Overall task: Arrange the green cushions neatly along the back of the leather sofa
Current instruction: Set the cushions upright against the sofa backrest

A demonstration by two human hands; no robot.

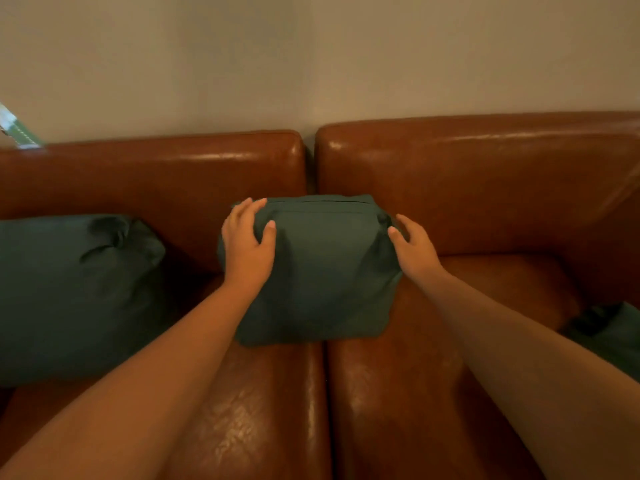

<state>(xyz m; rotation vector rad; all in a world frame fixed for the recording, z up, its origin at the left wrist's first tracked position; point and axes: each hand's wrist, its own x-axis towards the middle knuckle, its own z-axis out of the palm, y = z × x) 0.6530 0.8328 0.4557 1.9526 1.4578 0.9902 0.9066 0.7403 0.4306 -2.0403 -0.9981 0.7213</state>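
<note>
Right now the middle cushion (pixel 322 271) is being set in place against the back of the leather sofa (pixel 485 188), where it stands upright over the seam between the two seat pads, its zipped edge uppermost. It is held from both sides: the left hand (pixel 246 244) is laid over its upper left corner, with the fingers spread over the top edge and the thumb pressed on the front face, so that the corner is lightly clasped; the right hand (pixel 415 247) is set against the upper right corner with its fingers fairly straight and slightly apart, touching rather than clutching the fabric. A second cushion (pixel 76 292) is seen leaning at the sofa's left end, well apart from the middle one, and part of a third cushion (pixel 613 337) is glimpsed at the right edge of the view, low on the seat and seemingly not yet stood against the back. The step in hand is judged to be the squaring and settling of the middle cushion. What is called for next is probably that both hands be released without the cushion being tipped, after which the right-hand cushion would have to be picked up and propped against the backrest to match.
</note>
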